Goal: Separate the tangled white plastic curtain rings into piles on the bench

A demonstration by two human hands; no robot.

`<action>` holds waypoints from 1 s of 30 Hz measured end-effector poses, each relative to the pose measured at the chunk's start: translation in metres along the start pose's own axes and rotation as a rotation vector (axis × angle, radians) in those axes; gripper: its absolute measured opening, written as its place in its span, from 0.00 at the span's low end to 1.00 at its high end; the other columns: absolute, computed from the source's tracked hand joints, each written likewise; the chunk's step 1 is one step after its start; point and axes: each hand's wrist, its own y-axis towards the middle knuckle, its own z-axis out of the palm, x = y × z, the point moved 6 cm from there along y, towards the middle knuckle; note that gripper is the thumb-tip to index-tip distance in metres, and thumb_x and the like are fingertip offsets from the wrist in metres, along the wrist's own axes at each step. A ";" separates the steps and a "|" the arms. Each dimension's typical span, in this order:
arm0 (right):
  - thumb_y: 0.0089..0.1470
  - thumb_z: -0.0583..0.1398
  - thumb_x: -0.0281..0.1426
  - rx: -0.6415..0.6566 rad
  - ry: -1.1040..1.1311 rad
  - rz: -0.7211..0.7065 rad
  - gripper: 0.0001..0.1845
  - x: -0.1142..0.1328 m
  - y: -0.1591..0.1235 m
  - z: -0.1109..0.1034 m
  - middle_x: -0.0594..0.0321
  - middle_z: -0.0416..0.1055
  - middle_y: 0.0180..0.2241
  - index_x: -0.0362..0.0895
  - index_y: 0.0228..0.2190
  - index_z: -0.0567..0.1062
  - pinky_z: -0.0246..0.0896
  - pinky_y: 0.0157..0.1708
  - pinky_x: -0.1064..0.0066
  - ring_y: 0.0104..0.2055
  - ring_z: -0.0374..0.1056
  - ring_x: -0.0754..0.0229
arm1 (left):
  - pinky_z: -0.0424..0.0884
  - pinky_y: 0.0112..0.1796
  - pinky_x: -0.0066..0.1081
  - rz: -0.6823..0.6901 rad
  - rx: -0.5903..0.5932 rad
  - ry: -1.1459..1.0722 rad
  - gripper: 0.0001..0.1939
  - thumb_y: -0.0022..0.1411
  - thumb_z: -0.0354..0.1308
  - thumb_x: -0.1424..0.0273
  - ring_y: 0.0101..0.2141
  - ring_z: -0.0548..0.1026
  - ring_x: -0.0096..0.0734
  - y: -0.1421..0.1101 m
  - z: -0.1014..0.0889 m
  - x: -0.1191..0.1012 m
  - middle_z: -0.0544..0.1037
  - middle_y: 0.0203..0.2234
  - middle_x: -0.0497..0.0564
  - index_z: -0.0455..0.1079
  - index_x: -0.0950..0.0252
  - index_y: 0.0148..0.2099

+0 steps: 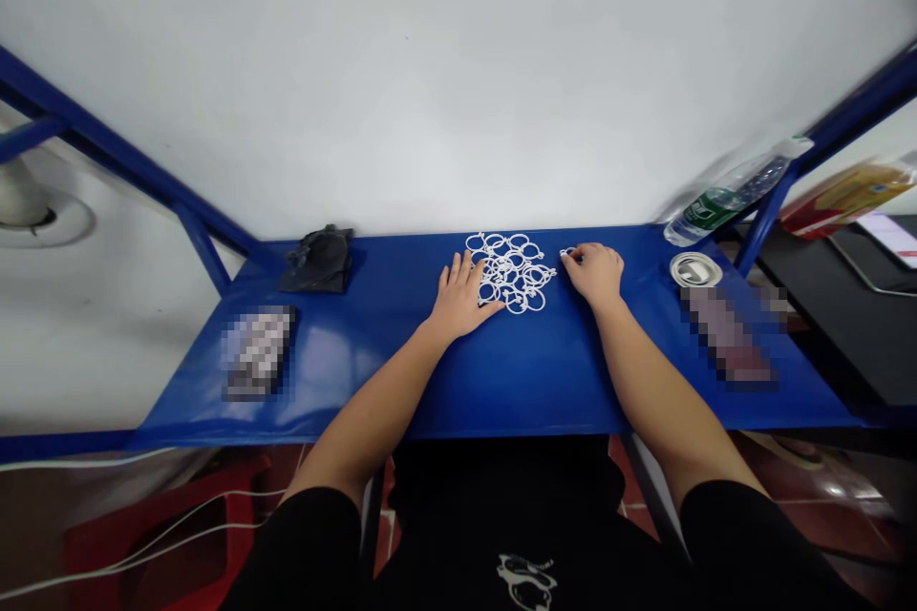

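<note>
Several white curtain rings (536,301) lie in a loose, overlapping pile on the blue tabletop (494,391), some with small eyelets on their rims. Spread flat with its fingers apart, my left hand (459,296) rests at the left side of the pile and covers part of it. To the right of the pile, my right hand (596,272) is closed in a pinch on the table. A small part of a white ring (565,253) shows at its fingertips; the rest of that ring is hidden by the hand.
A crumpled black plastic bag (319,258) lies at the back left, with a blurred-out object (262,353) in front. At right are a tilted water bottle (731,196), a coiled white cable (694,270) and another blurred-out object (727,334). Blue frame bars (204,248) flank the table.
</note>
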 end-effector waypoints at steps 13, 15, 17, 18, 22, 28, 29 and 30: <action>0.64 0.61 0.40 -0.062 0.511 -0.319 0.09 0.075 -0.035 -0.031 0.54 0.82 0.48 0.50 0.33 0.73 0.67 0.58 0.48 0.54 0.75 0.47 | 0.58 0.68 0.56 0.132 -0.228 -0.050 0.32 0.72 0.58 0.48 0.69 0.64 0.53 0.000 -0.030 -0.024 0.69 0.68 0.62 0.67 0.60 0.69; 0.65 0.60 0.40 -0.017 0.534 -0.437 0.09 0.095 -0.048 -0.035 0.55 0.82 0.48 0.50 0.34 0.74 0.68 0.58 0.48 0.54 0.75 0.48 | 0.63 0.65 0.52 0.179 -0.306 -0.065 0.23 0.75 0.55 0.53 0.59 0.75 0.45 -0.005 -0.038 -0.033 0.80 0.56 0.58 0.74 0.59 0.62; 0.67 0.60 0.40 0.037 0.531 -0.531 0.09 0.111 -0.059 -0.037 0.55 0.82 0.48 0.51 0.35 0.74 0.67 0.59 0.48 0.55 0.75 0.48 | 0.67 0.62 0.49 0.212 -0.344 -0.075 0.19 0.76 0.55 0.54 0.50 0.79 0.41 -0.009 -0.042 -0.040 0.84 0.47 0.54 0.79 0.57 0.57; 0.67 0.60 0.41 0.063 0.523 -0.564 0.09 0.117 -0.063 -0.036 0.56 0.82 0.48 0.51 0.35 0.75 0.68 0.59 0.47 0.55 0.75 0.48 | 0.68 0.60 0.48 0.230 -0.360 -0.079 0.18 0.76 0.55 0.54 0.48 0.80 0.39 -0.011 -0.044 -0.043 0.84 0.43 0.53 0.80 0.57 0.55; 0.68 0.59 0.39 0.095 0.526 -0.655 0.09 0.127 -0.071 -0.036 0.56 0.82 0.49 0.51 0.37 0.77 0.69 0.57 0.48 0.53 0.76 0.50 | 0.71 0.56 0.45 0.304 -0.434 -0.103 0.13 0.75 0.59 0.57 0.41 0.80 0.35 -0.016 -0.048 -0.050 0.85 0.37 0.50 0.82 0.56 0.46; 0.67 0.63 0.35 0.003 0.567 -0.750 0.05 0.126 -0.072 -0.041 0.57 0.83 0.46 0.49 0.40 0.80 0.71 0.51 0.53 0.48 0.78 0.52 | 0.72 0.53 0.42 0.395 -0.571 -0.168 0.08 0.74 0.61 0.64 0.38 0.81 0.33 -0.019 -0.057 -0.054 0.86 0.36 0.48 0.82 0.57 0.46; 0.66 0.63 0.35 -0.006 0.561 -0.742 0.05 0.126 -0.072 -0.042 0.58 0.83 0.45 0.49 0.41 0.80 0.72 0.50 0.54 0.47 0.78 0.52 | 0.72 0.52 0.42 0.406 -0.580 -0.174 0.07 0.74 0.62 0.65 0.38 0.82 0.33 -0.020 -0.058 -0.055 0.86 0.37 0.48 0.82 0.57 0.46; 0.66 0.64 0.36 -0.011 0.552 -0.735 0.06 0.125 -0.071 -0.042 0.58 0.83 0.44 0.50 0.42 0.80 0.72 0.50 0.54 0.47 0.79 0.52 | 0.73 0.51 0.42 0.417 -0.584 -0.180 0.07 0.73 0.62 0.66 0.39 0.82 0.33 -0.020 -0.059 -0.055 0.86 0.37 0.48 0.82 0.57 0.47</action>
